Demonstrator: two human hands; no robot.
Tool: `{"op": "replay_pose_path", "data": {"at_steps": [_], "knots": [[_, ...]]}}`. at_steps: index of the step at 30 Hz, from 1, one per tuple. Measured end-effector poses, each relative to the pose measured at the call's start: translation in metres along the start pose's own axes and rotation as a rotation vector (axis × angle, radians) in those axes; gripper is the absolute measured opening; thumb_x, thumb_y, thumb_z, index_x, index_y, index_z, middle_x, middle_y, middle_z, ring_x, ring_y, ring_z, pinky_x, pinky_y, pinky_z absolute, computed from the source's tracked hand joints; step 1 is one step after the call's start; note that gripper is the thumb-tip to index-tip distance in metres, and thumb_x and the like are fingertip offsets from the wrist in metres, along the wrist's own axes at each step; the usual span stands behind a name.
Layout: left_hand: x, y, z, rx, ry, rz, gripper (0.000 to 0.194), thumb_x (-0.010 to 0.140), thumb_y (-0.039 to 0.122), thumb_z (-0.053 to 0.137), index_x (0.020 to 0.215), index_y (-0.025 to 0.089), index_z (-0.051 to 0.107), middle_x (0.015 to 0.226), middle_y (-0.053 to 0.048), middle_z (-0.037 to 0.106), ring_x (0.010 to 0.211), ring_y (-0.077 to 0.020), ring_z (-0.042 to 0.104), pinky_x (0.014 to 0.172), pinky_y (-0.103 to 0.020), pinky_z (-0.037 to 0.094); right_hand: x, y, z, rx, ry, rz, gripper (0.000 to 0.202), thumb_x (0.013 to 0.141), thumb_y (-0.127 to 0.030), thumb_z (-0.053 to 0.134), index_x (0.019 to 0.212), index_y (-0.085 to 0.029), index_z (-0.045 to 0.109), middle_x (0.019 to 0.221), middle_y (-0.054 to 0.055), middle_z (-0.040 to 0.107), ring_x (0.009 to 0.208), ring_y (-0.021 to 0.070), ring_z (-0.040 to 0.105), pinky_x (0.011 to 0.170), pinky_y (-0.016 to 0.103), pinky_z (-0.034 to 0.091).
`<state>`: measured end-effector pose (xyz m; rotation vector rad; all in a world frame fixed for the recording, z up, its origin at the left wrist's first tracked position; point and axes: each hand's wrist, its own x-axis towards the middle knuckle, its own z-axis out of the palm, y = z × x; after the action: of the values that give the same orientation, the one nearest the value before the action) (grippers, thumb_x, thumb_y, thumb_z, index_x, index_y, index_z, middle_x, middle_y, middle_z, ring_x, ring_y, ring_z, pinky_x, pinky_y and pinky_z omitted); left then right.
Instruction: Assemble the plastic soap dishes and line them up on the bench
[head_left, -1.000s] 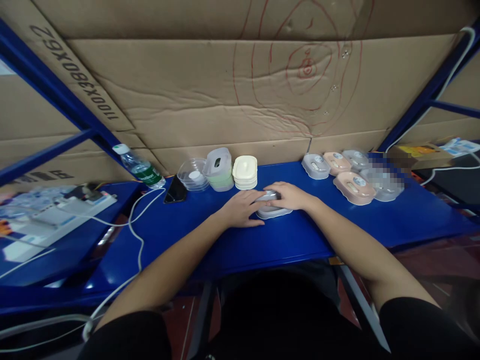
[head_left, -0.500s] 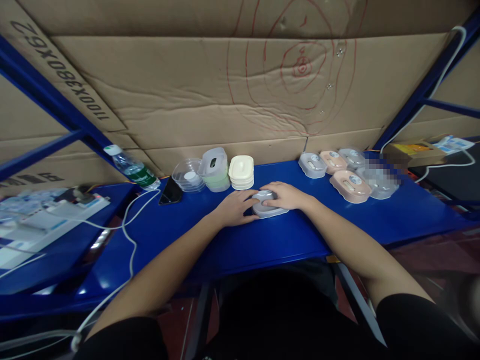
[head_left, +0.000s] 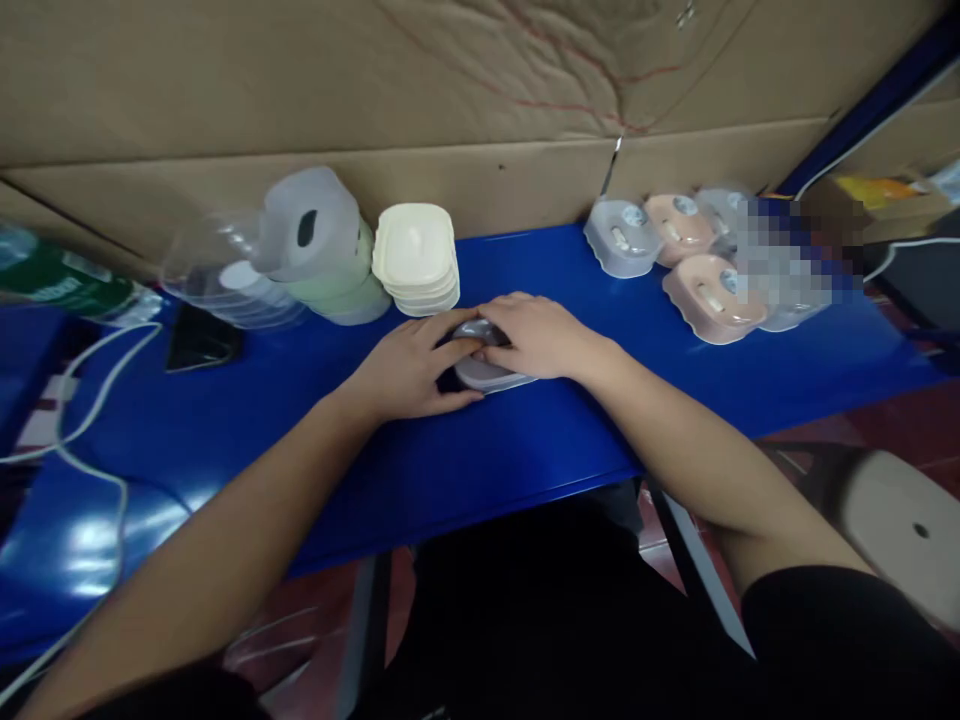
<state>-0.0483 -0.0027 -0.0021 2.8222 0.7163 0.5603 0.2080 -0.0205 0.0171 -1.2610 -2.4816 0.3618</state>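
A grey plastic box (head_left: 489, 375) with a clear domed lid lies on the blue table (head_left: 480, 450) in front of me. My left hand (head_left: 416, 365) grips it from the left, fingers bent over its top and thumb low along the near side. From the right, my right hand (head_left: 536, 338) curls over the lid, its fingertips meeting those of the left. Both hands cover much of the box. Just behind them rises a stack of cream lids (head_left: 415, 248).
Left of the cream stack stand pale green and frosted containers (head_left: 315, 235) and clear tubs (head_left: 259, 295). A black phone (head_left: 201, 337), a green-labelled bottle (head_left: 75, 275) and white cables (head_left: 112, 380) lie farther left. Grey boxes (head_left: 621, 238) and pink boxes (head_left: 716, 298) sit at the back right.
My view has moved closer and tilted down, so everything looks larger and the stacked containers sit farther left. Both hands are still on the grey box.
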Motion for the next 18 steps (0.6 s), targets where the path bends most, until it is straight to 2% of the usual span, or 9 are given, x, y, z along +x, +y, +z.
{"op": "replay_pose_path", "data": {"at_steps": [4, 7, 10, 15, 18], "knots": [[0.000, 0.001, -0.001, -0.015, -0.063, -0.051, 0.067, 0.086, 0.069, 0.072, 0.137, 0.025, 0.068, 0.162, -0.015, 0.052, 0.145, -0.0423, 0.054, 0.115, -0.058, 0.050, 0.003, -0.003, 0.000, 0.040, -0.002, 0.032, 0.044, 0.096, -0.045, 0.071, 0.134, -0.023, 0.069, 0.126, 0.010, 0.073, 0.123, 0.0374, 0.065, 0.104, 0.054, 0.052], [-0.003, 0.001, 0.001, 0.035, -0.045, -0.033, 0.064, 0.090, 0.067, 0.069, 0.138, 0.024, 0.067, 0.161, -0.017, 0.054, 0.141, -0.0403, 0.059, 0.110, -0.056, 0.054, 0.000, 0.000, -0.002, 0.100, 0.037, 0.050, 0.050, 0.099, -0.047, 0.067, 0.144, -0.025, 0.065, 0.137, 0.011, 0.071, 0.129, 0.0371, 0.064, 0.108, 0.055, 0.051], [-0.006, -0.001, 0.002, 0.055, -0.025, -0.045, 0.062, 0.090, 0.066, 0.070, 0.136, 0.026, 0.067, 0.159, -0.016, 0.057, 0.137, -0.0397, 0.062, 0.108, -0.056, 0.056, -0.005, 0.010, -0.007, 0.178, 0.056, -0.009, 0.063, 0.098, -0.052, 0.069, 0.155, -0.026, 0.057, 0.148, 0.011, 0.065, 0.140, 0.0361, 0.059, 0.115, 0.055, 0.048], [-0.012, -0.004, 0.002, 0.050, 0.021, -0.047, 0.067, 0.088, 0.063, 0.075, 0.143, 0.027, 0.062, 0.155, -0.016, 0.060, 0.136, -0.0391, 0.064, 0.108, -0.056, 0.058, -0.015, 0.021, -0.014, 0.196, -0.067, -0.090, 0.111, 0.071, -0.065, 0.091, 0.166, -0.031, 0.043, 0.162, 0.012, 0.053, 0.151, 0.0401, 0.048, 0.122, 0.055, 0.042], [-0.013, -0.007, 0.004, 0.068, 0.050, -0.020, 0.086, 0.085, 0.066, 0.079, 0.154, 0.024, 0.050, 0.157, -0.020, 0.058, 0.138, -0.0414, 0.063, 0.111, -0.059, 0.056, -0.016, 0.017, -0.017, 0.173, -0.099, -0.094, 0.116, 0.069, -0.057, 0.095, 0.167, -0.028, 0.041, 0.160, 0.014, 0.054, 0.146, 0.0402, 0.052, 0.119, 0.054, 0.044]]}}
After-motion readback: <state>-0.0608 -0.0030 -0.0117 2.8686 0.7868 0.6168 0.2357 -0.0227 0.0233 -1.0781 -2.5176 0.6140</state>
